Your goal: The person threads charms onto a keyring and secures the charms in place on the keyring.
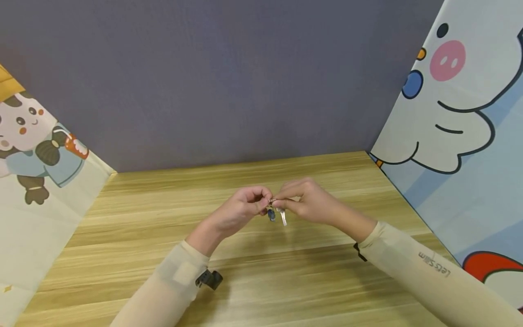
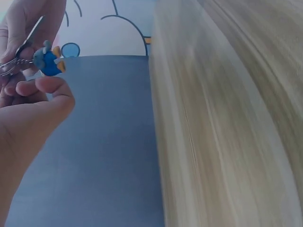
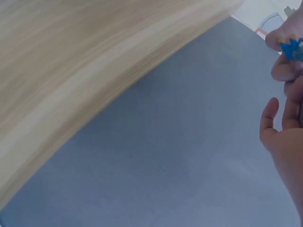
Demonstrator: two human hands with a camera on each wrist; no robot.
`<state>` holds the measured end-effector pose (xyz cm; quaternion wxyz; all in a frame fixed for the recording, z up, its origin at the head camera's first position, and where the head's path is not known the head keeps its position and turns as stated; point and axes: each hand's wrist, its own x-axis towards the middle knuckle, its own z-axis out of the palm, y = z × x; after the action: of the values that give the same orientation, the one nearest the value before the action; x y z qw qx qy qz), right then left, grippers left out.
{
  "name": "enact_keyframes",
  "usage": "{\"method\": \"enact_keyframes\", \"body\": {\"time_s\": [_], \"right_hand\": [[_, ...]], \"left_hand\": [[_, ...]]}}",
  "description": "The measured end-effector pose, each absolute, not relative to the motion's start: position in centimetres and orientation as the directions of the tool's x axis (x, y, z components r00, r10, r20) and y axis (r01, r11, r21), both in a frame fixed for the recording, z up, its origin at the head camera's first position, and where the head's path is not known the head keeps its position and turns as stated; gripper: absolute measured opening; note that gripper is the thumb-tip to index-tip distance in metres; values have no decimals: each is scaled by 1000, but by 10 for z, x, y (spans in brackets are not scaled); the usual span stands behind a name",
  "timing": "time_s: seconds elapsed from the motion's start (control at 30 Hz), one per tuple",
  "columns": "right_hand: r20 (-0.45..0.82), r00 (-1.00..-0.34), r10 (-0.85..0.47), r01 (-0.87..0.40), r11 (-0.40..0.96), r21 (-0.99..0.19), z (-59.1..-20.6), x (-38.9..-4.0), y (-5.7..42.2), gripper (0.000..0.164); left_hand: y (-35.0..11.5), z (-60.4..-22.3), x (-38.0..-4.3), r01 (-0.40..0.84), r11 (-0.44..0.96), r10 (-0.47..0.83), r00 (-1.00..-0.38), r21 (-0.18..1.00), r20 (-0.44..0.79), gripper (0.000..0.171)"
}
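Both hands meet above the table, fingertips close together at a metal key ring (image 1: 272,200). My left hand (image 1: 247,205) pinches the ring between thumb and fingers. From the other side, my right hand (image 1: 306,200) grips it with thumb and forefinger. A silver key (image 1: 283,218) hangs down below the fingers. Beside it dangles a small blue charm (image 1: 271,215), a figure with orange feet in the left wrist view, joined by a short chain. In the right wrist view the blue charm (image 3: 292,48) shows at the right edge; the ring is hidden there.
A wood-grain table (image 1: 163,272) lies beneath the hands. Behind it stands a plain grey-blue panel (image 1: 245,81). Cartoon-printed panels flank it, a left panel (image 1: 53,236) and a right panel (image 1: 429,150). Each forearm wears a pale sleeve with a dark wrist device (image 1: 209,279).
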<state>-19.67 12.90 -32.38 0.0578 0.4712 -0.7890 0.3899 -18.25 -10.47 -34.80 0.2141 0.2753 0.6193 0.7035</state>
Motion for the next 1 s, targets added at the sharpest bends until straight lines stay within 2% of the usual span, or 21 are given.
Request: {"method": "enact_keyframes", "body": {"time_s": [0.27,0.43,0.47,0.57,0.73,1.0], "right_hand": [[459,-617,-639,-717,216,-662,-326,-196,128,12],[455,-661,-597,-685,232,-691,-324,-194,126,11],[451,-670,-589,-677,236,-697,-323,-193,126,11],[434,-692,-577,-654,245,-716,-322,-193,126,11],[401,-710,-579,-623,249,-742,-321,-192,126,12],[392,-697,-600,-616,222,-756,-323,-193,127,12]], "left_hand": [[-97,-353,-180,2,-342,598,-771,940,219,31],[-93,-357,-180,-11,-437,575,-772,899,270,10],[-92,-357,-180,-9,-450,571,-772,893,280,12],[-91,-358,-179,6,-474,555,-774,881,304,20],[-90,-358,-179,28,-497,545,-768,867,337,20],[-92,-356,-178,25,-516,568,-739,856,364,17]]}}
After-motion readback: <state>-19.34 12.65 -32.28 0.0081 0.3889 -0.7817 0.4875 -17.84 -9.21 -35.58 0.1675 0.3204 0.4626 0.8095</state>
